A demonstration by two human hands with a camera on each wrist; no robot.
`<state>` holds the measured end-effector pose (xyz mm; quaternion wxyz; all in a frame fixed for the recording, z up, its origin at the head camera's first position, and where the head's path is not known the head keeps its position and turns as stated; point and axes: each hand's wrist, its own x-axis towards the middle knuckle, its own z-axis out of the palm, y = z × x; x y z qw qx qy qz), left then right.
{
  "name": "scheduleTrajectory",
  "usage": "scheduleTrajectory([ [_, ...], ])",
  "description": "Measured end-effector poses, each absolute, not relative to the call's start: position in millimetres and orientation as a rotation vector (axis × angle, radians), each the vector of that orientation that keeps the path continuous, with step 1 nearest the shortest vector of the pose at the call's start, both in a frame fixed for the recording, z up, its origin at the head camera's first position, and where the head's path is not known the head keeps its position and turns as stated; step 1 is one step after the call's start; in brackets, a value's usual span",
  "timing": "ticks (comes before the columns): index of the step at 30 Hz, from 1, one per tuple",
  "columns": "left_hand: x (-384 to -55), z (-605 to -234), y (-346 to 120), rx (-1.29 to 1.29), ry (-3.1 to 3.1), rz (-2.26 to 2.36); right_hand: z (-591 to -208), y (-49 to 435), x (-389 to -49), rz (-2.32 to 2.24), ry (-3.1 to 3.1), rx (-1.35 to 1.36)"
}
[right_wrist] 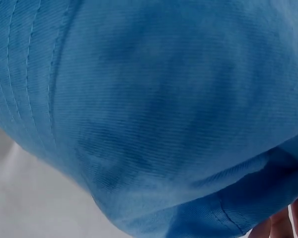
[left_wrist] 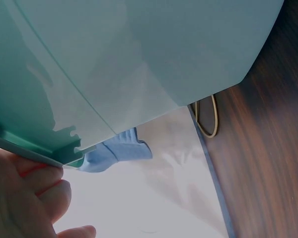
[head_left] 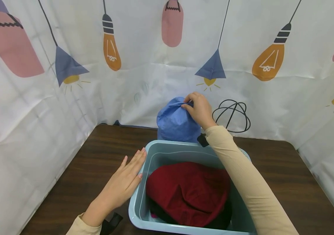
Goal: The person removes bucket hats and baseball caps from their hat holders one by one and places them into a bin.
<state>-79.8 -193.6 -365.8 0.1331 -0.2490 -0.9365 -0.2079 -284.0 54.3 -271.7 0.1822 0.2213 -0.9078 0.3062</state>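
Note:
My right hand (head_left: 200,109) pinches the top of a blue cloth hat (head_left: 174,120) beyond the far rim of a light blue plastic bin (head_left: 139,212). Up close in the right wrist view, the blue hat (right_wrist: 164,99) shows rows of stitching on its brim, and the fingers (right_wrist: 282,225) appear at its lower right. My left hand (head_left: 123,182), fingers straight, rests against the bin's left rim. Inside the bin lies a dark red cloth hat (head_left: 190,192), with something dark beneath it. A small magenta bit (head_left: 153,215) peeks out; its kind cannot be told.
Right of the blue hat, a black wire frame (head_left: 238,130) stands at the far edge of the dark wooden table (head_left: 105,147). White sheeting (head_left: 143,81) printed with lamps and bulbs hangs behind and at both sides.

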Motion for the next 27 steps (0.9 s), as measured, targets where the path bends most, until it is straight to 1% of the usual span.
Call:
scheduleTrajectory([
  [9,-79.9,-363.7,-192.4,-0.727,-2.730,-0.604,-274.2,56.8,-282.4,0.930,-2.492,0.612],
  [15,-79.9,-363.2,-191.8,-0.728,-2.729,-0.603,-267.7,58.3,-280.7,0.977,-2.419,0.595],
  [23,-78.8,-363.3,-192.7,-0.713,-2.735,-0.606,-261.2,63.2,-282.6,1.075,-2.312,0.693],
  [27,-78.7,-363.8,-192.8,-0.712,-2.728,-0.607,-261.5,65.8,-282.0,1.114,-2.345,0.696],
])
